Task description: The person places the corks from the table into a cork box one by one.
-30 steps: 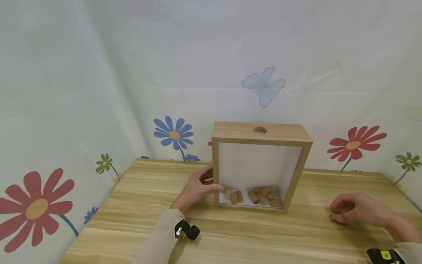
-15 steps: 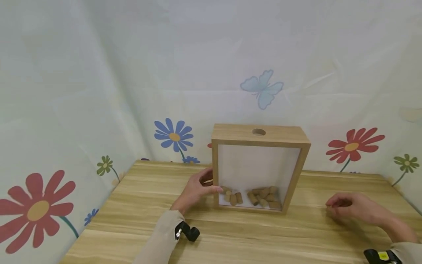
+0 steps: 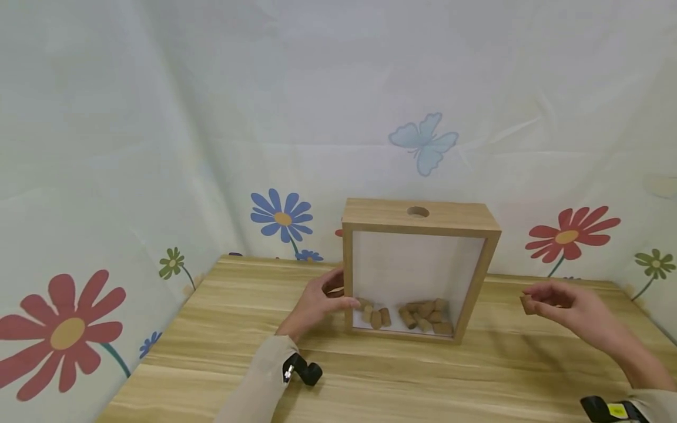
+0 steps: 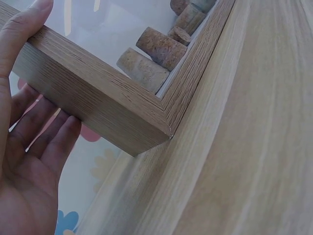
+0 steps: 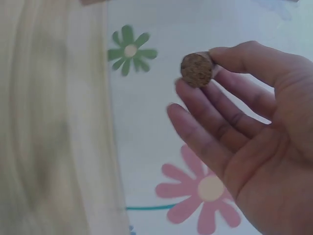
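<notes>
A square wooden shadow box (image 3: 375, 212) with a clear front stands upright on the table, a round hole (image 3: 418, 212) in its top. Inside, wine corks lie in two heaps, a smaller one of corks (image 3: 376, 319) at left and a larger one of corks (image 3: 425, 314) at right. My left hand (image 3: 316, 301) grips the box's left side, thumb on the front frame and the other fingers along the outer side and back. Right of the box, above the table, my right hand (image 3: 576, 311) pinches a single cork (image 5: 196, 70) between thumb and fingertips.
The wood-grain table (image 3: 402, 376) runs back to a white cloth backdrop (image 3: 317, 88) printed with flowers and a butterfly. A small black camera (image 3: 304, 370) is strapped to the left wrist, and another black device (image 3: 608, 409) to the right one.
My right hand has picked up the cork from the tabletop and lifted it. The left hand keeps its grip, and the box has stayed in place.
</notes>
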